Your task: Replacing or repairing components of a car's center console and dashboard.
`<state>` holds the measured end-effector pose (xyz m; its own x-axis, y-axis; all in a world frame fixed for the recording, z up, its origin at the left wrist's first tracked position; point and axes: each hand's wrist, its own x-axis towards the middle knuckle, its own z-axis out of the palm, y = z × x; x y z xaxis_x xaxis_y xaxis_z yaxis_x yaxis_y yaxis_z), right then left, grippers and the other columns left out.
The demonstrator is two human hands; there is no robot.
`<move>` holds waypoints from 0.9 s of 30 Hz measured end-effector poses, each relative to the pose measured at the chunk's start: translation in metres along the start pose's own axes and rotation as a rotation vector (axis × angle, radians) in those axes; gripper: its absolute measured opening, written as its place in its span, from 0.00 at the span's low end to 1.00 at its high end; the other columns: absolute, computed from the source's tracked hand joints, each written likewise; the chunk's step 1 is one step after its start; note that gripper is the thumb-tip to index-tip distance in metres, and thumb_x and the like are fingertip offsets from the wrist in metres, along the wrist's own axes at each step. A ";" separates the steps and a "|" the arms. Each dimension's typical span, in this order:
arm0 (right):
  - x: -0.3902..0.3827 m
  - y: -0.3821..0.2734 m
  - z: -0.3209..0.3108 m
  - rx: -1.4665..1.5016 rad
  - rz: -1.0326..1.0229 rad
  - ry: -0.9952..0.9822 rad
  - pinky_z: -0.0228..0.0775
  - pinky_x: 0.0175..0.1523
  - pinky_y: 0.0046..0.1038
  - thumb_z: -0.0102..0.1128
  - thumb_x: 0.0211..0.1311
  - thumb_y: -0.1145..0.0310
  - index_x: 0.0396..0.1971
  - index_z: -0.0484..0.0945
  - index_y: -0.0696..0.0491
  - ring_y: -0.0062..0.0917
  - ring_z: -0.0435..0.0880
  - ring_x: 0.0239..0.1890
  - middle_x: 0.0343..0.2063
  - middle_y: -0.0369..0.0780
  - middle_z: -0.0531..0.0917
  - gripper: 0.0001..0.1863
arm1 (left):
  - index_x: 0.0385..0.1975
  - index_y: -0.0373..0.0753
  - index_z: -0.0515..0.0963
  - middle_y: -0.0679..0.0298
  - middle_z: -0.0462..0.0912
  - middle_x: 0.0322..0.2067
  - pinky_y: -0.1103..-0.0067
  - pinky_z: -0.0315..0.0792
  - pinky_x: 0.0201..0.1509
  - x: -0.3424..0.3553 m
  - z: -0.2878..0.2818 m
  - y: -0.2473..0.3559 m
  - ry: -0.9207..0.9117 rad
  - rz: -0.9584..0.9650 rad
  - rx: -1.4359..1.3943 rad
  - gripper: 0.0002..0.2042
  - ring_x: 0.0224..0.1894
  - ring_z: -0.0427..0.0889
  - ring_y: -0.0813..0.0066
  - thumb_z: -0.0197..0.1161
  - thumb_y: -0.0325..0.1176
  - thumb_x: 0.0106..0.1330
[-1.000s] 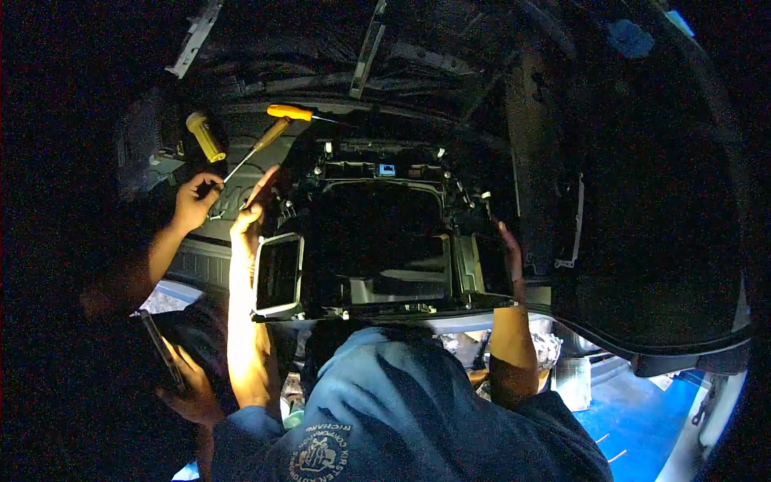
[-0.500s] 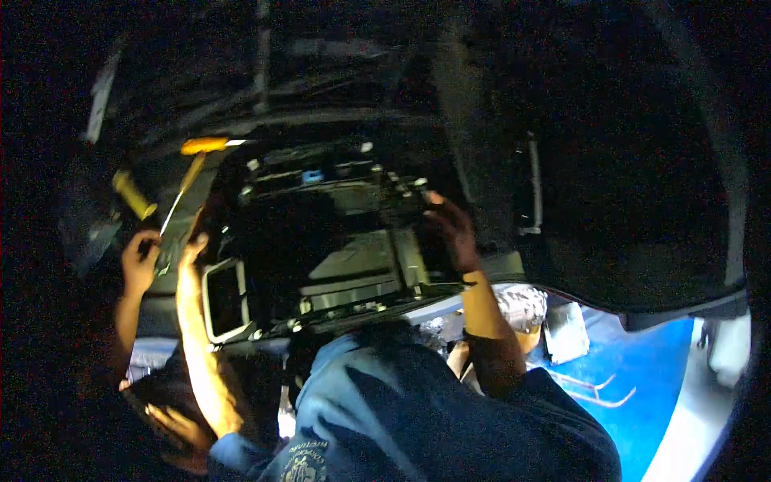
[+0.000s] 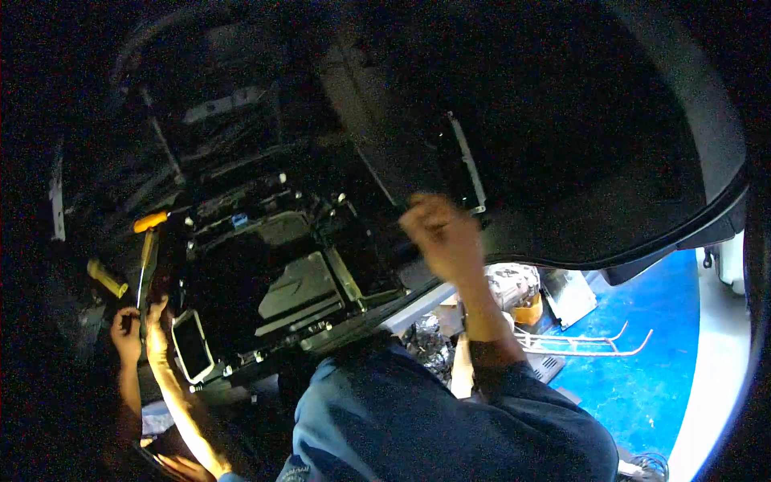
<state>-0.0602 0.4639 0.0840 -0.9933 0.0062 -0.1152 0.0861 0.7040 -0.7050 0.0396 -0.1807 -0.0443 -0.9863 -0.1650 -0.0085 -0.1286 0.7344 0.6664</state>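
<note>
My left hand is at the left edge of a dark recessed frame, beside a white-rimmed rectangular opening. Its fingers look stretched out, with nothing visible in them. Next to it is a thin metal shaft with an amber handle; an orange-handled tool lies at its top. My right hand is raised over the right side of the frame, slightly blurred, its fingers curled together; what they hold, if anything, is hidden. Another person's hand is close to the left of mine, by a yellow cylindrical handle.
Black panels surround the recess, with a metal strip at the right. A flat lid-like panel lies inside the recess. Beyond the edge are a blue floor, a pale tubular frame and metallic parts.
The view has shifted, so the recess sits lower and further left. My right hand has come away from the small fittings at the recess's right side, and its fingers have curled in.
</note>
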 end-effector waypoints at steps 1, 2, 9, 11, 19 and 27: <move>0.008 0.013 -0.012 -0.142 -0.052 0.230 0.73 0.46 0.35 0.64 0.53 0.56 0.46 0.75 0.55 0.36 0.81 0.40 0.38 0.45 0.82 0.24 | 0.34 0.36 0.75 0.65 0.79 0.33 0.80 0.70 0.43 0.000 -0.002 -0.004 0.003 0.060 0.024 0.08 0.38 0.77 0.76 0.57 0.20 0.55; 0.019 0.013 -0.025 -0.220 0.176 0.303 0.72 0.47 0.37 0.64 0.52 0.54 0.48 0.74 0.55 0.40 0.80 0.42 0.42 0.47 0.80 0.27 | 0.35 0.35 0.75 0.64 0.80 0.33 0.79 0.70 0.44 0.003 0.004 0.000 0.002 0.017 0.036 0.08 0.37 0.77 0.75 0.57 0.21 0.56; 0.091 0.151 -0.033 -0.135 0.173 0.167 0.66 0.53 0.37 0.69 0.44 0.47 0.54 0.68 0.57 0.39 0.75 0.49 0.48 0.47 0.76 0.40 | 0.48 0.34 0.72 0.55 0.77 0.46 0.75 0.68 0.55 -0.077 -0.054 -0.004 -0.040 -0.312 -0.540 0.21 0.48 0.76 0.66 0.59 0.22 0.52; 0.086 0.208 -0.049 -0.248 0.063 0.277 0.66 0.52 0.37 0.70 0.44 0.49 0.53 0.69 0.58 0.38 0.76 0.47 0.46 0.47 0.77 0.39 | 0.48 0.33 0.73 0.55 0.78 0.45 0.74 0.68 0.55 -0.120 -0.010 0.059 0.049 -0.294 -0.548 0.20 0.48 0.76 0.66 0.58 0.21 0.51; 0.124 0.240 -0.047 -0.026 -0.090 0.214 0.66 0.52 0.37 0.71 0.43 0.51 0.51 0.71 0.59 0.37 0.75 0.48 0.46 0.47 0.77 0.38 | 0.45 0.33 0.74 0.60 0.80 0.45 0.74 0.66 0.56 -0.149 0.109 0.303 0.290 -0.224 -0.434 0.19 0.50 0.76 0.69 0.56 0.14 0.50; 0.067 0.139 -0.080 0.172 0.351 0.257 0.65 0.51 0.33 0.72 0.41 0.53 0.52 0.70 0.59 0.34 0.76 0.45 0.45 0.46 0.78 0.39 | 0.52 0.35 0.71 0.60 0.75 0.50 0.73 0.64 0.58 -0.161 0.149 0.363 -0.130 -0.203 -0.733 0.22 0.53 0.72 0.68 0.56 0.25 0.53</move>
<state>-0.1209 0.6187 0.0342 -0.8868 0.4138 -0.2059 0.4105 0.5003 -0.7623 0.1362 0.2101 0.0877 -0.9607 -0.1377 -0.2412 -0.2519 0.0666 0.9654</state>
